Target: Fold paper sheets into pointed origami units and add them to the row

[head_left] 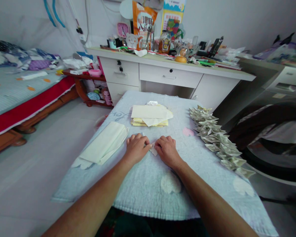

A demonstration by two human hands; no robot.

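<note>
Side by side over the middle of the cloth-covered table (143, 184), my left hand (137, 148) and my right hand (167, 151) pinch a small pale piece of folded paper (153, 151) from either side. Most of that piece is hidden by my fingers. Just beyond them lies a stack of cream and yellow paper sheets (149, 112). To the left of my left hand is a pile of long pale paper sheets (106, 141). Folded grey paper boat-like shapes (215, 135) stand in a long row along the table's right side.
A white desk (170, 72) crowded with jars, a clock and an orange bag (143, 24) stands behind the table. On the right is a washing machine (283, 95) with cloth hanging at its door. A bed (22, 89) and a low wooden shelf (85, 79) are at the left.
</note>
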